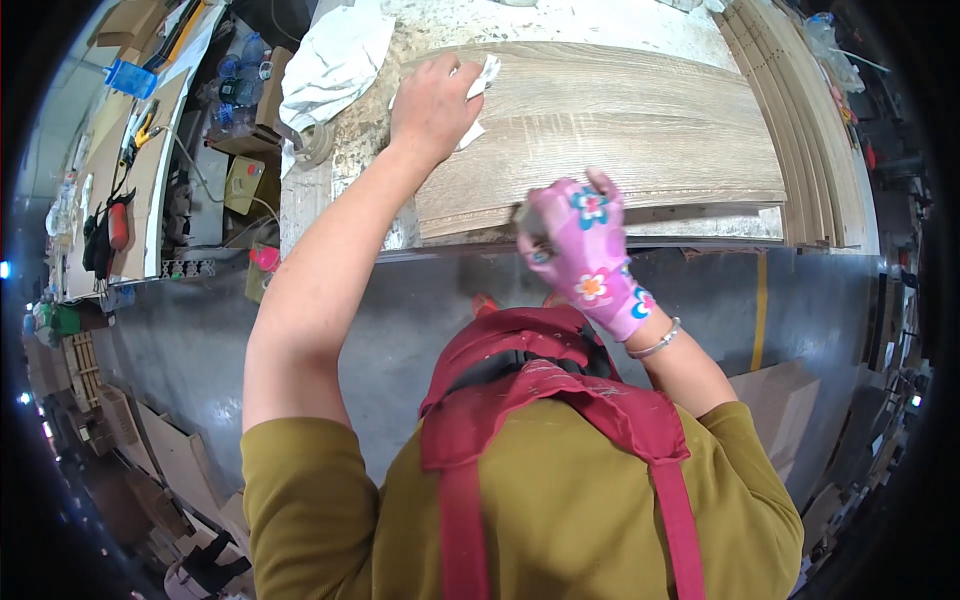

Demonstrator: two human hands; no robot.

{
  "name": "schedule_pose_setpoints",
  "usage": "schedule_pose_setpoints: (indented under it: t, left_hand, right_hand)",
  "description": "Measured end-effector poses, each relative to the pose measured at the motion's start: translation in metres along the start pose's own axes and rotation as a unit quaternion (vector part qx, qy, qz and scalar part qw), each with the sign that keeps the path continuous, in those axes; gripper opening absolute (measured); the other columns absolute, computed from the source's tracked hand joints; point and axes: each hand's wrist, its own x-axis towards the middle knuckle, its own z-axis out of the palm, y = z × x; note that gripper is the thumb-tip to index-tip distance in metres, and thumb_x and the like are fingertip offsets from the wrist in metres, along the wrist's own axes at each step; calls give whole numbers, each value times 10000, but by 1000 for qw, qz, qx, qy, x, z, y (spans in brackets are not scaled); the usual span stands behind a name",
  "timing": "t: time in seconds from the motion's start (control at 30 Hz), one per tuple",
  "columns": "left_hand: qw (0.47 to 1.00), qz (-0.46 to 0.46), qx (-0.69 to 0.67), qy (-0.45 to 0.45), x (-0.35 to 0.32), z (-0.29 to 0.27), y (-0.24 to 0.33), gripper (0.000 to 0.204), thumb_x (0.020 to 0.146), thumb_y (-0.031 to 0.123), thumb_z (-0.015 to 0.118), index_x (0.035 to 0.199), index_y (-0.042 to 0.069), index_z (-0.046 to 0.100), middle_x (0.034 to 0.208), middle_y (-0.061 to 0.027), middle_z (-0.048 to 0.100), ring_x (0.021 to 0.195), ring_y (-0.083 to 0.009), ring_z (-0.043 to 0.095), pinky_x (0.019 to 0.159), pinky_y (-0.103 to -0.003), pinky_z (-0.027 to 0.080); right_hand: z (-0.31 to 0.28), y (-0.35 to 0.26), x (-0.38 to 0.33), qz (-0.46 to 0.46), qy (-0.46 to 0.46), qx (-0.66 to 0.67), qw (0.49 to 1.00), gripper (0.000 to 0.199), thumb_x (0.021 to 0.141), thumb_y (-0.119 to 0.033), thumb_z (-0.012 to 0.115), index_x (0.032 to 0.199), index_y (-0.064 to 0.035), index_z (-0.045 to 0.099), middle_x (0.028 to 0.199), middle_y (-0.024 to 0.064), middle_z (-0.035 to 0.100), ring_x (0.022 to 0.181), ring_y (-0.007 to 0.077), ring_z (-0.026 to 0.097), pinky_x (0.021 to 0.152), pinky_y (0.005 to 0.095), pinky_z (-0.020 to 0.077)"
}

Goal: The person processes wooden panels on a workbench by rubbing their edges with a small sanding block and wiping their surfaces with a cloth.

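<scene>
Along the front edge of the surface (365, 150), from where I'm standing, there's a wood-grain board (630, 120) lying flat, its long side running close to that edge. Person's left hand (433, 108) is bare and sits on the board's left end, fingers curled down over a crumpled white wipe (487, 77) that pokes out past them. Right hand (577, 230) is in a pink flowery glove (608, 300) over the board's front edge, kinda blurry; the fingers look bent, but honestly can't tell if they're gripping anything. Stack of boards (800, 130) sits along the surface's right edge, and a bunched-up white cloth (335, 65) is over by the left edge.
</scene>
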Motion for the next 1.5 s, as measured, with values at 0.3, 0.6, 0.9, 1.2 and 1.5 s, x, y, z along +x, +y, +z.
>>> schedule_pose_setpoints:
  t: [0.3, 0.6, 0.9, 1.2, 1.5]
  left_hand:
    - [1000, -12, 1, -10, 5, 2, 8, 271, 771, 194, 638, 1019, 87, 614, 1011, -121, 586, 966, -326, 564, 816, -423, 466]
    - [1000, -13, 9, -20, 5, -3, 6, 270, 767, 175, 646, 1019, 79, 621, 1012, -114, 582, 971, -313, 560, 822, -415, 456]
    - [999, -4, 3, -34, 3, -3, 2, 299, 783, 78, 611, 1055, -36, 561, 1037, -210, 551, 970, -393, 522, 834, -427, 419]
    - [999, -12, 21, -49, 4, 0, -1, 266, 809, 59, 610, 1062, -15, 569, 1103, -190, 551, 1013, -375, 524, 868, -403, 424]
    - [998, -13, 23, -54, 2, 0, 0, 241, 833, 64, 587, 1048, -39, 544, 1064, -197, 542, 976, -385, 514, 851, -408, 412]
  right_hand:
    - [41, -38, 24, -84, 41, 119, 989, 166, 866, -281, 490, 800, -141, 551, 698, 24, 557, 649, 179, 597, 859, 335, 426]
    - [-43, 104, -55, 139, 181, -170, 959, 213, 756, -246, 634, 878, -78, 590, 807, 90, 599, 795, 251, 598, 926, 413, 350]
    - [-26, 73, -40, 116, 85, -24, 989, 249, 743, -291, 640, 932, -135, 591, 819, 41, 595, 856, 229, 589, 1032, 439, 270]
    - [-101, 235, -115, 289, 231, -181, 911, 269, 797, -280, 652, 961, -74, 600, 921, 110, 628, 886, 280, 585, 914, 417, 371]
    - [-135, 319, -163, 347, 325, -145, 868, 297, 808, -196, 674, 1028, -21, 577, 979, 122, 627, 890, 269, 618, 798, 362, 488]
